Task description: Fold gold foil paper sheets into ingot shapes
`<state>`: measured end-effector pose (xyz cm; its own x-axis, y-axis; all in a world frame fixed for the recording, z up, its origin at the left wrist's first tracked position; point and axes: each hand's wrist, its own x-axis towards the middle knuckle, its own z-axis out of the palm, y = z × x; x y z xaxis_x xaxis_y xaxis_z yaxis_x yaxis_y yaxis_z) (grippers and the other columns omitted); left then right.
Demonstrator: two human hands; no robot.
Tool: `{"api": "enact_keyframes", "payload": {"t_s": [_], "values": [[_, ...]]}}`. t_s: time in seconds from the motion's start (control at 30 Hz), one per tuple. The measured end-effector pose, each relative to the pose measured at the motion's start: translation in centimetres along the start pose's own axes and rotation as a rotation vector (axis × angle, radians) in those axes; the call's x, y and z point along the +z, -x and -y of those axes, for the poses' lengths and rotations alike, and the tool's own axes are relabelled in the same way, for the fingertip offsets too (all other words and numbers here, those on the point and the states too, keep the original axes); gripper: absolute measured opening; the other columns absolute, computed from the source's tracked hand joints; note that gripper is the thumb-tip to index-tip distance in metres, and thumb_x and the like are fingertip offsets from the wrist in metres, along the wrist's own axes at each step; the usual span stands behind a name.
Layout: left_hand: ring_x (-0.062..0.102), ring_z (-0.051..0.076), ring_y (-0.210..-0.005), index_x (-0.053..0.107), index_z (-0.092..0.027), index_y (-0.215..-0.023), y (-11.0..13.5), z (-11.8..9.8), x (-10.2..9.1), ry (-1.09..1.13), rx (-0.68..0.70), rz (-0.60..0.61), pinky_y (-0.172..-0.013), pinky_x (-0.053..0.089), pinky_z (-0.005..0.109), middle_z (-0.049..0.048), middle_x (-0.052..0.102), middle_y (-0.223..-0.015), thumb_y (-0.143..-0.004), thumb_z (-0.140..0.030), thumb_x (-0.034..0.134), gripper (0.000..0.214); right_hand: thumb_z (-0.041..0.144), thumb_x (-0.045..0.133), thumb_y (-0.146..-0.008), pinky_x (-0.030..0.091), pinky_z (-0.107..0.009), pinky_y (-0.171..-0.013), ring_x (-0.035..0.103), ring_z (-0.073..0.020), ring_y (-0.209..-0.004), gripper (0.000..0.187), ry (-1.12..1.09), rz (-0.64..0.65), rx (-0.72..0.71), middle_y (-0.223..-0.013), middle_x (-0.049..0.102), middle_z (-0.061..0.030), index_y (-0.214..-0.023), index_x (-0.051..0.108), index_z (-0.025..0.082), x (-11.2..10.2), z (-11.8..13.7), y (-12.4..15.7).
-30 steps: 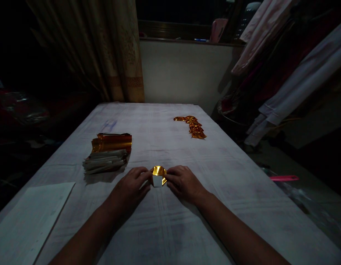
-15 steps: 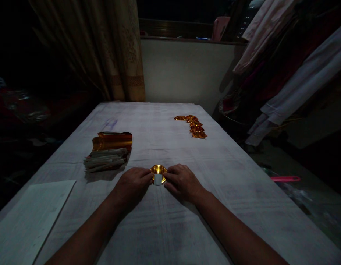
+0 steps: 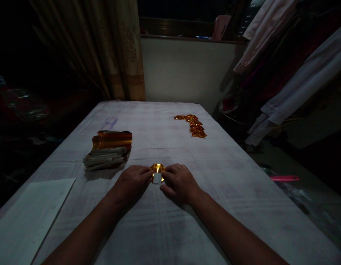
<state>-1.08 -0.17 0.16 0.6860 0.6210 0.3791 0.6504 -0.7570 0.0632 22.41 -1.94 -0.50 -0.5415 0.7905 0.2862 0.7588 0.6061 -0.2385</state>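
Between my hands lies a small piece of folded gold foil paper (image 3: 158, 168), with a pale square flap showing on its near side. My left hand (image 3: 135, 180) pinches its left edge, fingers pressed together. At the right edge, my right hand (image 3: 180, 182) grips the paper with its fingers, the thumb sitting a little lower and apart from them. Left of my hands is a stack of gold foil sheets (image 3: 116, 140), with a pile of greyish paper sheets (image 3: 105, 159) in front of it. Several folded gold foil pieces (image 3: 196, 127) lie in a curved, overlapping row at the far right.
A pale plaid cloth covers the table (image 3: 159, 228). A flat white sheet or board (image 3: 32, 213) lies at the near left. Behind the table are a curtain (image 3: 126, 55) and a wall. Clothes (image 3: 302, 88) hang on the right, above a pink handle (image 3: 284, 178).
My right hand has shifted slightly left over the foil paper's edge, and its thumb has moved a little lower. My left hand stays nearly where it was.
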Motion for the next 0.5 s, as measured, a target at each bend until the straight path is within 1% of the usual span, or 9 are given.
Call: {"api": "enact_keyframes", "payload": {"t_s": [0.13,0.2,0.3,0.4,0.5], "values": [[0.069,0.026,-0.098,0.070,-0.019,-0.115,0.2,-0.2,-0.8,0.047,-0.016,0.065,-0.087,0.056,0.042,0.0109,0.073,-0.115,-0.087,-0.018,0.063,0.029,0.035,0.070,-0.086,0.040,-0.039,-0.079,0.062,-0.0258,-0.091,0.022,0.131,0.045,0.003,-0.099,0.072,-0.0112,-0.099,0.071,0.016,0.0,1.1,-0.6],[0.068,0.027,-0.100,0.070,-0.019,-0.115,0.2,-0.3,-1.0,0.063,-0.034,0.079,-0.088,0.055,0.043,0.0118,0.072,-0.117,-0.084,-0.019,0.065,0.031,0.031,0.067,-0.089,0.039,-0.039,-0.077,0.062,-0.0250,-0.087,0.018,0.199,0.051,-0.028,-0.094,0.072,-0.0113,-0.096,0.071,0.015,0.1,1.6,-0.8],[0.068,0.027,-0.100,0.071,-0.020,-0.113,0.1,-0.4,-1.0,0.082,-0.063,0.094,-0.090,0.055,0.043,0.0109,0.072,-0.114,-0.083,-0.019,0.065,0.030,0.022,0.064,-0.091,0.038,-0.038,-0.073,0.062,-0.0228,-0.080,0.009,0.263,0.052,-0.089,-0.087,0.072,-0.0094,-0.090,0.069,0.015,0.4,1.9,-1.1],[0.068,0.027,-0.100,0.071,-0.021,-0.114,0.0,-0.3,-0.6,0.081,-0.074,0.096,-0.090,0.054,0.044,0.0106,0.073,-0.115,-0.083,-0.019,0.066,0.031,0.016,0.062,-0.091,0.039,-0.036,-0.070,0.063,-0.0207,-0.075,0.008,0.275,0.030,-0.111,-0.083,0.071,-0.0065,-0.086,0.068,0.016,0.7,1.7,-1.0],[0.068,0.027,-0.101,0.071,-0.022,-0.116,0.2,-0.1,-0.4,0.087,-0.071,0.091,-0.092,0.054,0.043,0.0103,0.072,-0.115,-0.083,-0.020,0.066,0.033,0.015,0.062,-0.092,0.043,-0.034,-0.071,0.066,-0.0201,-0.078,0.009,0.215,-0.007,-0.081,-0.087,0.074,-0.0061,-0.088,0.069,0.018,1.0,1.0,-0.7]]}}
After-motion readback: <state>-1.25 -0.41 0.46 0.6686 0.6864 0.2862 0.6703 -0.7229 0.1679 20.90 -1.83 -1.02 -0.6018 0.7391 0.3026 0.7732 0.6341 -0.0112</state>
